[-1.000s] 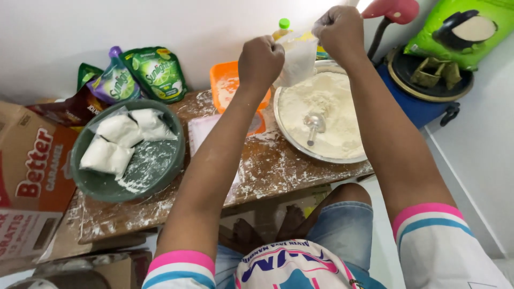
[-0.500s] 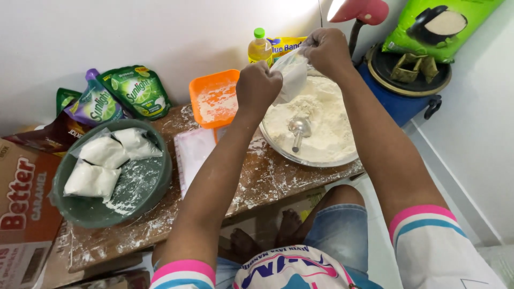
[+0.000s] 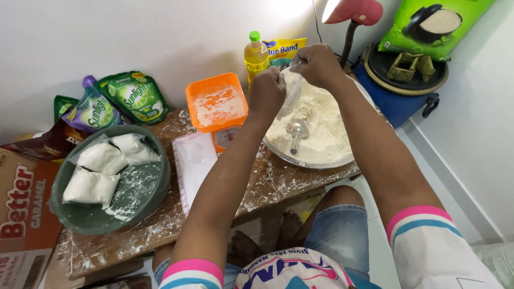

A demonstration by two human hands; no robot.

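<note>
My left hand (image 3: 266,89) and my right hand (image 3: 318,65) both pinch the top of a small clear plastic bag of flour (image 3: 293,93), held just above a wide metal bowl of flour (image 3: 336,160). A metal spoon (image 3: 296,131) stands in the flour heap. Left of the bowl an orange kitchen scale (image 3: 217,101) carries a floured orange tray. A stack of empty clear bags (image 3: 193,163) lies on the wooden table (image 3: 134,233). A green basin (image 3: 152,198) at the left holds three filled flour bags (image 3: 110,166).
Green and purple pouches (image 3: 115,101) lean on the wall at the back left, with a yellow oil bottle (image 3: 255,53) behind the scale. A cardboard box (image 3: 24,214) stands at the left. A blue drum (image 3: 399,99) and a red lamp (image 3: 353,16) stand at the right.
The view has tilted down and come closer. Both hands stayed on the bag and lowered nearer the flour bowl.
</note>
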